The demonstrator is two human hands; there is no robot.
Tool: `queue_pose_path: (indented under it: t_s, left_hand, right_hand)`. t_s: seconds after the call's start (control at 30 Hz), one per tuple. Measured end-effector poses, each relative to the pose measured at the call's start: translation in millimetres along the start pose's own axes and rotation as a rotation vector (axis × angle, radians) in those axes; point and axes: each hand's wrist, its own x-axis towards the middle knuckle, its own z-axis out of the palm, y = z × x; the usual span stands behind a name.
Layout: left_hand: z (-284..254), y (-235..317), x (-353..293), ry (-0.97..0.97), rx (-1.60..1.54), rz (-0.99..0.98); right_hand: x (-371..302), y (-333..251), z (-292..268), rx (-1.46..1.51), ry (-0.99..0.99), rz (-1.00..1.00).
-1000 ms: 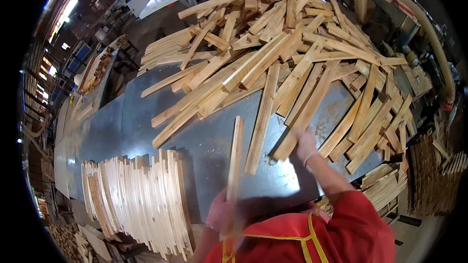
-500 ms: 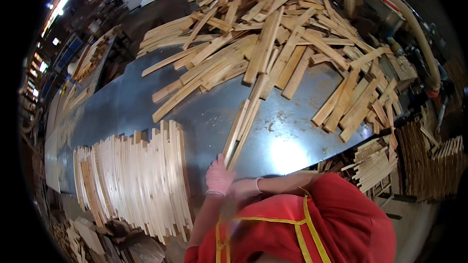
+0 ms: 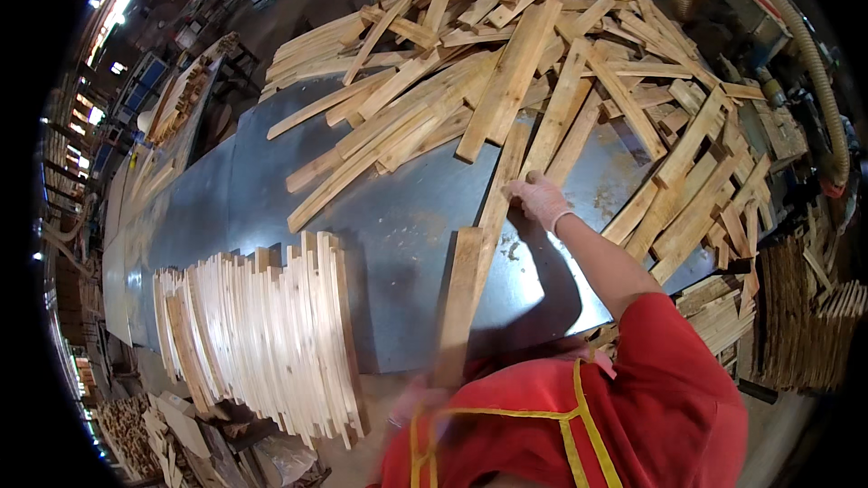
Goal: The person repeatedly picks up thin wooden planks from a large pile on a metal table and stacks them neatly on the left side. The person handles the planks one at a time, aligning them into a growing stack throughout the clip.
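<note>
- A broad, blue-grey metal-topped table spans the middle of the floor, its smooth surface catching a white glare near the front edge.
- A loose heap of wooden boards blankets the far side, pieces crisscrossed at many angles and spilling down toward the right end.
- Pale, narrow wooden strips lie packed side by side at the near left, their lower ends reaching past the table's front edge.
- Brownish dust marks the bare metal at right, among the spilled boards.
- Small pale flecks dot the center.
</note>
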Motion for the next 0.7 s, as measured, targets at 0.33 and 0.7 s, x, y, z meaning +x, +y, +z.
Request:
queue_pose_path:
  t_s: [0.33,0.7]
  left_hand:
    - [-21,-96,-29,0.367,0.688,-0.039]
    - [-7,-26,-55,0.608,0.606,0.186]
  right_hand:
    - [-13,7,60,0.518,0.201,-0.32]
    - [-98,50,127,-0.02,0.073,-0.321]
